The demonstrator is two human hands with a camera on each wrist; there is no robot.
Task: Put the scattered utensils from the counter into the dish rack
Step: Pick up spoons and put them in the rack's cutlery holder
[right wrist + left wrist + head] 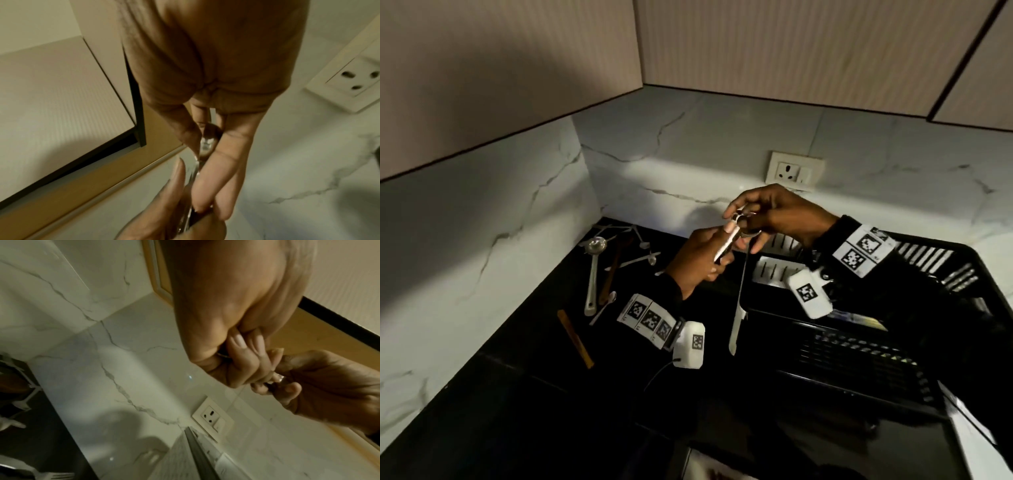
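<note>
Just left of the black slatted plastic dish rack (945, 274), the left hand (698, 263) grips a shiny steel spoon (729, 243) by its handle while the right hand (774, 216) pinches the bowl end, seemingly a handover toward the rack.

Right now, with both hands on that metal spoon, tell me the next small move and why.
Probably let the left hand release the handle so the right hand, which pinches the bowl end of the spoon, can carry it over to the dish rack at its side. The spoon is held in the air between both hands, and several utensils lie on the counter.
</note>
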